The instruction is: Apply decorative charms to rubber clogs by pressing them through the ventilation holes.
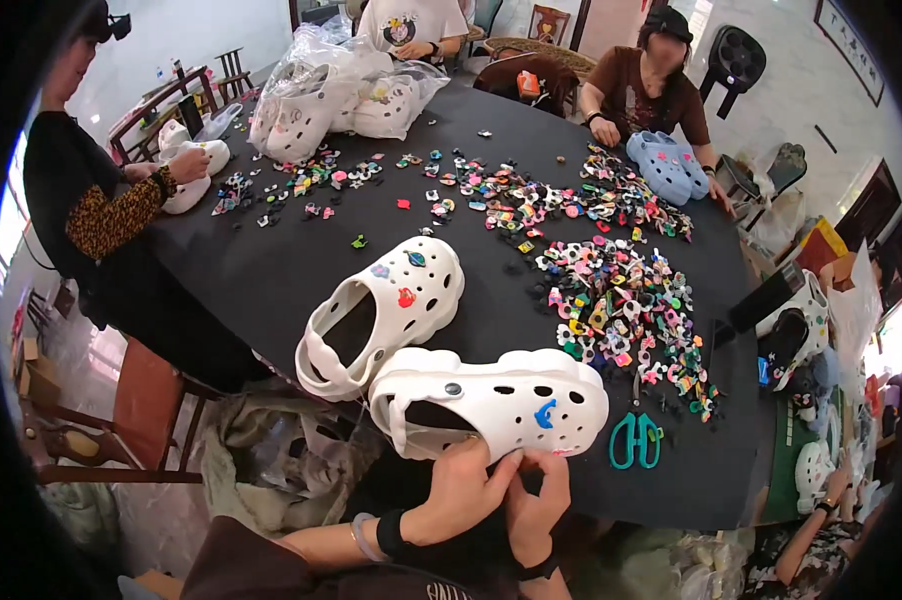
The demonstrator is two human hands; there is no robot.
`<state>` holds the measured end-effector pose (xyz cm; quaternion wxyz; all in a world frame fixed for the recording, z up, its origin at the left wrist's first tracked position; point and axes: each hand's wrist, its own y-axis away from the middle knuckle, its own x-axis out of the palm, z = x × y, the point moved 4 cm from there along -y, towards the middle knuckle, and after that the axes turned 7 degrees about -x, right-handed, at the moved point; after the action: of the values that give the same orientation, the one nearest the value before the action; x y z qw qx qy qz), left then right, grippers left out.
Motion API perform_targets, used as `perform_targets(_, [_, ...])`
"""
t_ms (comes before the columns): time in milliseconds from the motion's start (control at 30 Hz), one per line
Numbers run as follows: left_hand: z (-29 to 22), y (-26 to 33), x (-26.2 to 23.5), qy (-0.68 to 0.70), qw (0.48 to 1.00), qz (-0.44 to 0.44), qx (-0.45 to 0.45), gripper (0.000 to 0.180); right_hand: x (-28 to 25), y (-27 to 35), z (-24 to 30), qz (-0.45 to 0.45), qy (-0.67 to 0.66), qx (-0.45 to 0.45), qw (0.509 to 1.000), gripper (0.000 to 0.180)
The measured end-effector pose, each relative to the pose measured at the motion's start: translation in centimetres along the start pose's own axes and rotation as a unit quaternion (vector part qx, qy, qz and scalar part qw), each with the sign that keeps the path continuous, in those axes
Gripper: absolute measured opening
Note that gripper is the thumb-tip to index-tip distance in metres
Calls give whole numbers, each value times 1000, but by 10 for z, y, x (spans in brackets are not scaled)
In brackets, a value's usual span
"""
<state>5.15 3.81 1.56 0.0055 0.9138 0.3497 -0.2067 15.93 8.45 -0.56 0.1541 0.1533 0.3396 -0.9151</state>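
Near the table's front edge is a white foam clog (561,385), tilted so its holed top faces up, with a blue charm (544,414) on it. My left hand (461,492) grips its near side, some fingers hidden behind or inside the shoe. Beside it, the fingers of my right hand (537,500) are closed together at the clog's lower edge. Whatever they pinch is hidden; a small reddish charm shows just past the fingertips. Touching this clog on the far left side is a second white clog (437,290), carrying a red charm (406,297) and others.
A heap of colourful shoe charms (621,300) spreads over the black table (301,255). Teal-handled scissors (635,440) lie to the right. Bagged white clogs (301,120) stand at the back. Co-workers surround the table; blue clogs (668,168) sit before one.
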Motion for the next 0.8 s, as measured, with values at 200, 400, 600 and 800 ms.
perform_targets(200, [5,-10,-5,-49,989,138,-8,29,-3,-7,1,-5,42,-37,998,31])
perform_targets(400, [8,-17,-14,30,984,171,28,28,1,-2,6,-6,100,-73,992,38])
perform_targets(600, [8,-9,-11,-2,996,83,22,27,-4,-3,0,32,85,-120,989,36])
perform_targets(800, [14,-7,-7,-26,995,94,31,26,-2,-1,9,38,87,-116,989,34])
